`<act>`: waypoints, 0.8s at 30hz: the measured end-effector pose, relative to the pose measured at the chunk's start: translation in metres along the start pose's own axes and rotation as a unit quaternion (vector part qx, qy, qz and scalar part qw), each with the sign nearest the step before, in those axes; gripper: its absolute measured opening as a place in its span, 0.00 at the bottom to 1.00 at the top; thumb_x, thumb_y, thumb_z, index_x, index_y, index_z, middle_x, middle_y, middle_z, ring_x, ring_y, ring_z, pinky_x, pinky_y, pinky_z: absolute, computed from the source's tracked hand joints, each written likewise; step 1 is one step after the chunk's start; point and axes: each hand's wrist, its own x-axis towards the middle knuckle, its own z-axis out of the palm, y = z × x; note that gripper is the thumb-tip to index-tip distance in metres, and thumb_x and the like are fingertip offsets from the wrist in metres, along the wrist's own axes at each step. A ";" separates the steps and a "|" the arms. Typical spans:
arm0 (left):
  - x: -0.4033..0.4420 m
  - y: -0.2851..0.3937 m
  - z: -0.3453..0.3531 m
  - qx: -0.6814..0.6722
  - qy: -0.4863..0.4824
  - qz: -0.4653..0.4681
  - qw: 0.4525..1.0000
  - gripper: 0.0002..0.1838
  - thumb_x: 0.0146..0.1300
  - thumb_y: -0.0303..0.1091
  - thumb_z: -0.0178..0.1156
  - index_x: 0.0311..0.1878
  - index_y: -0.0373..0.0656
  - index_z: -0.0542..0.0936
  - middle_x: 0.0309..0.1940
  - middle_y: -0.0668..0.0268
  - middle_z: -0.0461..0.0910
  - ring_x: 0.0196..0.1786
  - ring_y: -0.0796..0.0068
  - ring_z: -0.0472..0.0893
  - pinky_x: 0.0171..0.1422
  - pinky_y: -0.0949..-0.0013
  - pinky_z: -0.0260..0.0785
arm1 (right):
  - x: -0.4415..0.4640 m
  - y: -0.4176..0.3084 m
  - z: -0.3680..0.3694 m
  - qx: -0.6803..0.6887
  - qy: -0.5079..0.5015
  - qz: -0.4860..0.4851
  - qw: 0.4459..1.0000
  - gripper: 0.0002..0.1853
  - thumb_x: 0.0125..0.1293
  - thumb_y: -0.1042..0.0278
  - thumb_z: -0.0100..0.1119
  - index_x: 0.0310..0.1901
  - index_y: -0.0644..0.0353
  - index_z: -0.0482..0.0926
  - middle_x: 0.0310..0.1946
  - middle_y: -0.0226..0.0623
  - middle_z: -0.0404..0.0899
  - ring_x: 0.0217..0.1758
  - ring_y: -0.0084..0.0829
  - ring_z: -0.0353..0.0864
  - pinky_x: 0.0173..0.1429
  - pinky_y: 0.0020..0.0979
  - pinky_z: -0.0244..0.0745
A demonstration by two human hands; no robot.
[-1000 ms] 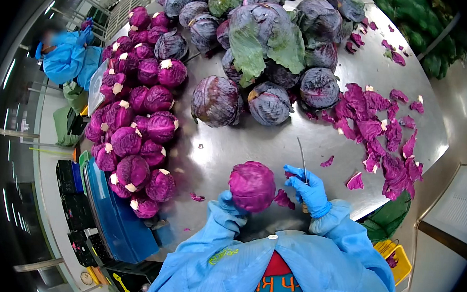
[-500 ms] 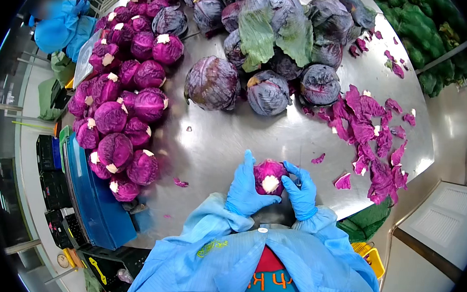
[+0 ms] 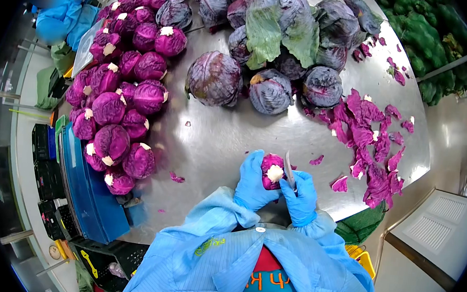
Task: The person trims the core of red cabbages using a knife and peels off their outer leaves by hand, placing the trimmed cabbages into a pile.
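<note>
My left hand (image 3: pixel 254 184), in a blue glove, is wrapped round the left side of a peeled purple cabbage (image 3: pixel 271 164) near the table's front edge. The cabbage's pale cut stem faces up towards me. My right hand (image 3: pixel 300 199), gloved too, is closed on a knife (image 3: pixel 288 169), whose handle is mostly hidden in the fingers. The curved blade stands just right of the stem; whether it touches the cabbage I cannot tell. Small purple leaf scraps (image 3: pixel 316 159) lie on the metal table to the right.
Peeled cabbages (image 3: pixel 111 144) are piled at the left, darker unpeeled ones (image 3: pixel 270 91) at the back. Torn leaves (image 3: pixel 376 179) lie at the right. A blue bin (image 3: pixel 90 189) and black crates stand lower left. A person (image 3: pixel 62 17) in blue is at the far left.
The cabbage was first turned so its stem faces me, with both hands drawn together round it. Since then the knife blade has swung up beside the stem. The view has shifted.
</note>
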 end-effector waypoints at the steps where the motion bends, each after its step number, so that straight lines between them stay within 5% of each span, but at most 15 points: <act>1: 0.004 0.004 -0.003 0.002 -0.019 -0.007 1.000 0.61 0.33 0.52 0.79 0.69 0.37 0.56 0.64 0.43 0.59 0.66 0.42 0.62 0.70 0.48 0.57 | 0.002 -0.003 -0.004 -0.012 -0.005 0.003 1.000 0.16 0.62 0.53 0.67 0.45 0.53 0.83 0.39 0.37 0.80 0.34 0.36 0.84 0.36 0.35 0.78; 4: 0.017 0.021 -0.006 0.032 -0.050 -0.052 0.997 0.60 0.33 0.50 0.79 0.68 0.37 0.57 0.61 0.45 0.62 0.63 0.43 0.63 0.69 0.47 0.59 | 0.005 0.006 -0.025 -0.113 -0.037 0.048 0.992 0.17 0.64 0.46 0.62 0.38 0.53 0.81 0.32 0.36 0.80 0.29 0.38 0.83 0.33 0.37 0.77; 5: 0.018 0.023 -0.004 0.038 -0.049 -0.054 0.997 0.60 0.33 0.52 0.78 0.68 0.36 0.57 0.60 0.47 0.62 0.62 0.44 0.64 0.67 0.48 0.61 | 0.007 0.011 -0.031 -0.147 -0.045 -0.002 0.988 0.21 0.64 0.41 0.58 0.30 0.53 0.78 0.27 0.37 0.79 0.26 0.43 0.81 0.30 0.41 0.75; 11: 0.031 0.030 -0.005 0.100 -0.095 -0.049 0.989 0.59 0.33 0.54 0.77 0.66 0.36 0.59 0.59 0.48 0.62 0.59 0.45 0.64 0.64 0.49 0.62 | 0.004 0.033 -0.040 -0.208 -0.156 -0.036 0.965 0.24 0.65 0.38 0.55 0.24 0.51 0.75 0.23 0.41 0.76 0.23 0.49 0.78 0.26 0.45 0.72; 24: 0.036 0.038 -0.006 0.103 -0.092 -0.051 0.989 0.51 0.33 0.49 0.77 0.61 0.38 0.64 0.55 0.48 0.66 0.58 0.46 0.66 0.65 0.50 0.59 | 0.025 0.041 -0.041 -0.166 -0.281 0.000 0.945 0.27 0.67 0.36 0.48 0.27 0.53 0.77 0.24 0.41 0.78 0.28 0.48 0.80 0.34 0.47 0.73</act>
